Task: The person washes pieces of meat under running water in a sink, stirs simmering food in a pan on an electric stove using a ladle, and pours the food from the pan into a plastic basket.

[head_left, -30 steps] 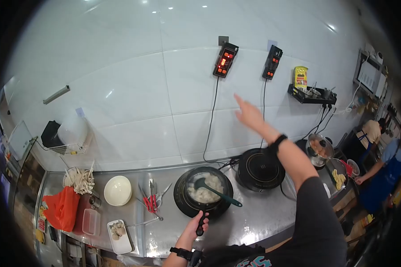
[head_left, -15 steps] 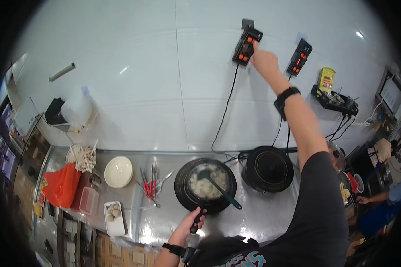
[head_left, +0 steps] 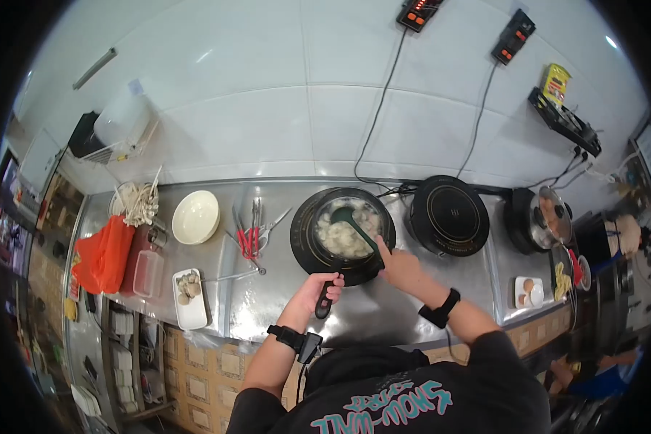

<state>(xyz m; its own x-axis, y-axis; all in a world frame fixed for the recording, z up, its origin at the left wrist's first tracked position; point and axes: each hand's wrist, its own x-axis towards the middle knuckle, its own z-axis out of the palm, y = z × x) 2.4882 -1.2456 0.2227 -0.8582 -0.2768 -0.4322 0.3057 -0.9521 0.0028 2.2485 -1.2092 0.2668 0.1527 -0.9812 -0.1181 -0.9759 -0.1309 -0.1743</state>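
Note:
My left hand (head_left: 315,294) is wrapped around the black handle (head_left: 325,305) of a frying pan (head_left: 384,223). The pan sits on a round black induction cooker (head_left: 301,252) and holds pale lumps of food (head_left: 342,240) in cloudy liquid. My right hand (head_left: 403,272) grips the end of a dark green spatula (head_left: 360,230), index finger along its handle. The spatula's head rests in the food. I cannot make out what the lumps are.
A second induction cooker (head_left: 450,217) stands right of the pan, with a lidded pot (head_left: 546,220) beyond. To the left lie red-handled tools (head_left: 251,242), a cream bowl (head_left: 196,217), a white tray (head_left: 191,317) and a red bag (head_left: 103,257). Control boxes (head_left: 514,37) hang on the wall.
My right hand has come down from the wall control box and taken hold of the spatula. My left hand stays on the pan handle. The view has tilted downward.

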